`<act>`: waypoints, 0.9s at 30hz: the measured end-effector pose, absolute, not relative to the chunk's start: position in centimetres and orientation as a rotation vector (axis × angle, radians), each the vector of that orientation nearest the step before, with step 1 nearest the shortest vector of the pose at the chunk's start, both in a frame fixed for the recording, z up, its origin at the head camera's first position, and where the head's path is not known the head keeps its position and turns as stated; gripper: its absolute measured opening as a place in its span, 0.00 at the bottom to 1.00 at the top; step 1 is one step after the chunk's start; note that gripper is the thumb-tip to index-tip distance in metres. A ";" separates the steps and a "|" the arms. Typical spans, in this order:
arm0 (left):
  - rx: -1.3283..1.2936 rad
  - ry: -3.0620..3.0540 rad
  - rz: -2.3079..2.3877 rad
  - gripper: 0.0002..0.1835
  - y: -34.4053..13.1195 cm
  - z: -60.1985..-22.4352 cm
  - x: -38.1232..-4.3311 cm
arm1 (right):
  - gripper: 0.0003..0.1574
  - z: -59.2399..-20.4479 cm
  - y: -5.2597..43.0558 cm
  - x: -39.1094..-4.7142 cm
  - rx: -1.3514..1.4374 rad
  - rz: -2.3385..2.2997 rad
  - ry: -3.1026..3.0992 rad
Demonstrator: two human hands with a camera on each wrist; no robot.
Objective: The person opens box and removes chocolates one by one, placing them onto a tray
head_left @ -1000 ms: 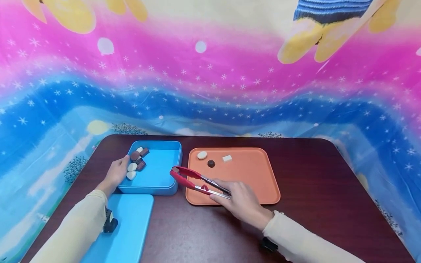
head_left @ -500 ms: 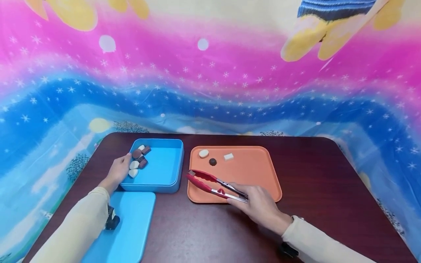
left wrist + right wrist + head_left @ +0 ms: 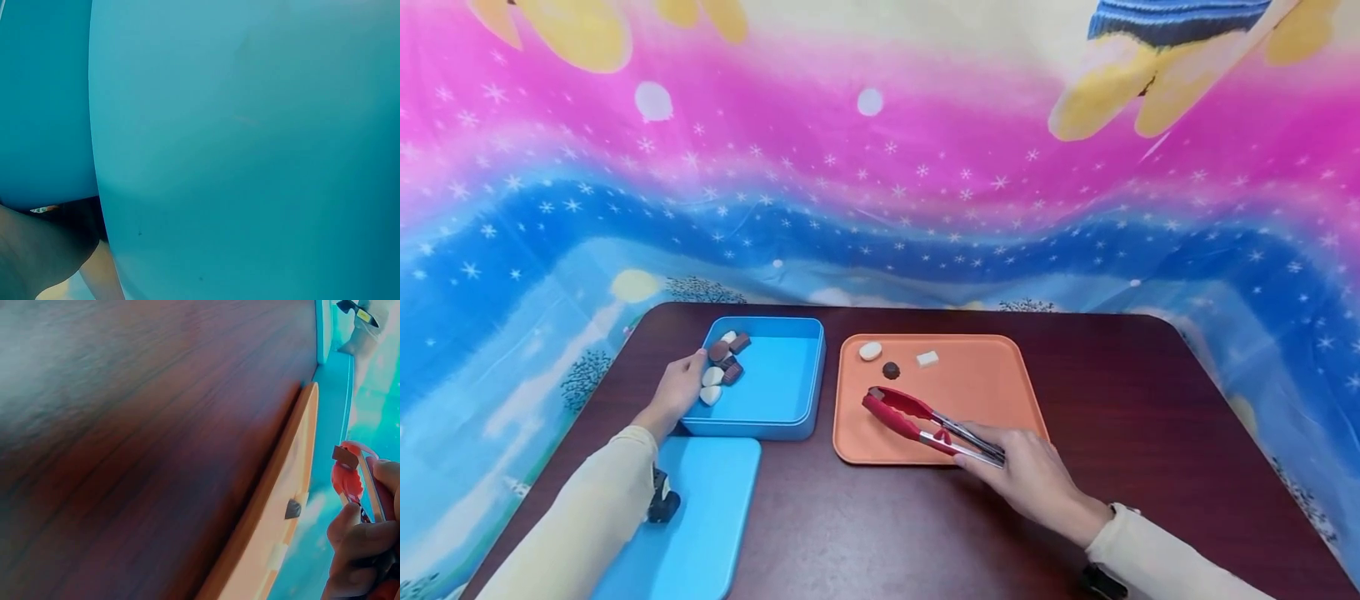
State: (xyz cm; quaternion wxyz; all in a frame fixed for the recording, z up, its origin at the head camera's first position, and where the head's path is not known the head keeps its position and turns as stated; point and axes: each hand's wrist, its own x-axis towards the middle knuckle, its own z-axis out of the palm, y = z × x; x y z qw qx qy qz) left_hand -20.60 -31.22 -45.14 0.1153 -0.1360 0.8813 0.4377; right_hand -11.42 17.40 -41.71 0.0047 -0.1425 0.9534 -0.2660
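My left hand (image 3: pixel 677 387) holds the left wall of a blue box (image 3: pixel 782 375), thumb at the rim; its other fingers are hidden. Several brown and white chocolates (image 3: pixel 732 372) lie along the box's left side. With my right hand (image 3: pixel 1037 471) I grip red-tipped metal tongs (image 3: pixel 895 419) above the orange tray (image 3: pixel 977 408). Between the tong tips, the right wrist view shows a small brown chocolate (image 3: pixel 345 456). On the tray's far part lie a white oval chocolate (image 3: pixel 870 351), a dark round chocolate (image 3: pixel 891 370) and a white rectangular chocolate (image 3: pixel 927 358).
A flat blue lid (image 3: pixel 707 508) lies in front of the box, under my left forearm. Box, lid and tray rest on a dark wooden table (image 3: pixel 865 525). A patterned cloth (image 3: pixel 925 183) hangs behind the table.
My right hand has moved right with the tongs, from beside the box's right wall to over the tray, carrying the brown chocolate. My left hand stays at the box.
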 end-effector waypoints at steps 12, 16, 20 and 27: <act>-0.401 2.604 1.291 0.43 -31.1 -45.1 -20.6 | 0.34 -42.2 21.1 -11.7 -0.272 -0.819 3.007; -0.414 2.597 1.286 0.42 -31.1 -45.0 -20.7 | 0.36 -42.4 22.2 -11.7 -0.198 -0.803 2.998; -0.368 2.572 1.318 0.41 -31.1 -45.0 -20.7 | 0.38 -42.7 23.1 -11.9 -0.141 -0.804 2.980; -0.382 2.582 1.310 0.42 -31.1 -45.1 -20.7 | 0.40 -43.1 24.2 -12.9 -0.106 -0.863 2.925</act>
